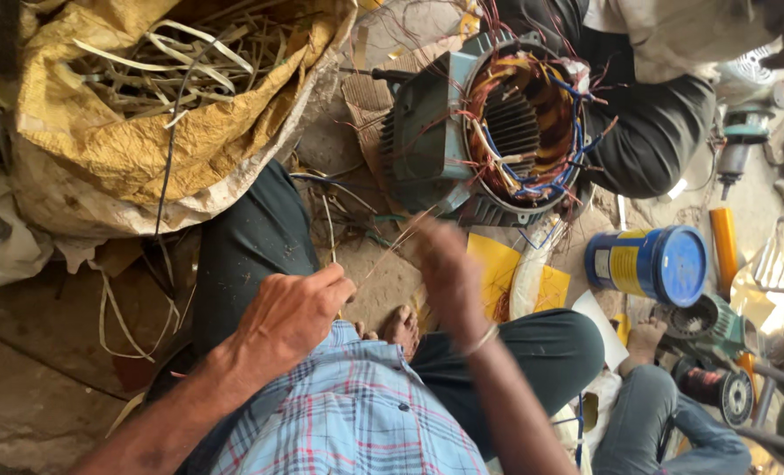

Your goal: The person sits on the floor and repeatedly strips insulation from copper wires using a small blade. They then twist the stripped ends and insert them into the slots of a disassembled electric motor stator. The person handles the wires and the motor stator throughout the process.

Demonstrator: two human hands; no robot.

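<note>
Left hand (291, 308), lower centre-left of frame: fingers curled tight, pinching a thin pale strip (329, 230) that rises near-vertical from the fist toward the upper middle.

Right hand (445, 264), centre of frame: motion-blurred. Fingers look closed around fine copper wire strands (396, 242); exact grip cannot be told through the blur. A bangle sits on the wrist.

The strands' long axis runs diagonally, from just right of the left hand up and right toward the motor stator (489, 123).

Stator in upper centre, on the floor beside cardboard: grey-green finned housing lying on its side, open bore facing the camera and tilted to the right. Copper windings with red, blue and yellow leads spill from the bore.

Upper left: a yellow-lined sack (128, 141) full of pale strip offcuts. Right of centre: a blue can (647, 264) lying on its side, lid facing right. Yellow sheet (498, 268) below the stator. Another person's dark-trousered knee (656, 132) at upper right.
</note>
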